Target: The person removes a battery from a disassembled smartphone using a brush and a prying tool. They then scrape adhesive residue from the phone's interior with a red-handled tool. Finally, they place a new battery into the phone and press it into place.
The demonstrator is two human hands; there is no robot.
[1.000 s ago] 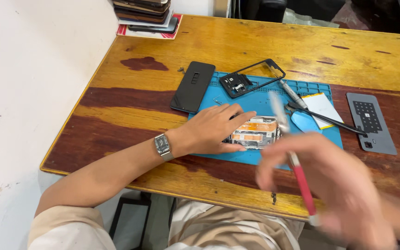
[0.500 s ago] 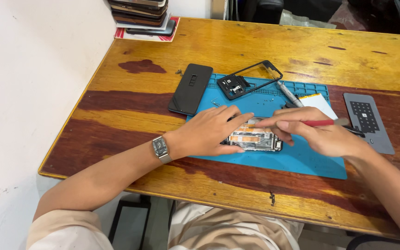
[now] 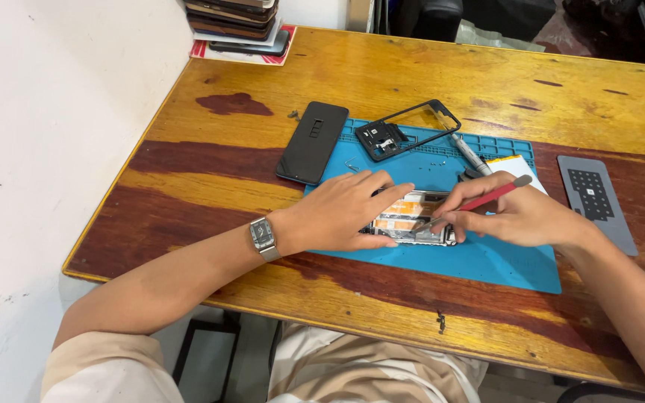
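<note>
From the head camera, looking down, my left hand (image 3: 345, 213) lies flat at the centre of the frame, fingers spread and pressing down on the left end of an opened phone (image 3: 412, 220) whose insides show orange and silver. The phone lies on a blue work mat (image 3: 487, 261) that covers the middle of the wooden table (image 3: 382, 75). A square-faced wristwatch (image 3: 263, 237) sits on my left wrist, just left of centre.

My right hand (image 3: 516, 216), right of centre, pinches a red-handled screwdriver (image 3: 479, 201) between thumb and fingertips. The handle slants up toward the upper right, and the tip points down and left onto the phone's right part, close to my left fingertips. Whether the tip actually touches a screw I cannot tell.

Above my left hand, a black back cover (image 3: 313, 142) lies half on the mat's upper left corner and half on bare wood. Just right of it, a black phone frame (image 3: 410, 129) rests tilted on the mat's top edge. A silver pen-like tool (image 3: 468, 153) lies beside the frame, running down toward my right hand. A white card with a yellow edge (image 3: 515, 166) peeks out behind my right knuckles. At the right of the frame, off the mat, lies a grey pad with a dark dotted panel (image 3: 597, 198). In the upper left corner, a stack of phones (image 3: 234, 22) sits on a red-edged sheet.
</note>
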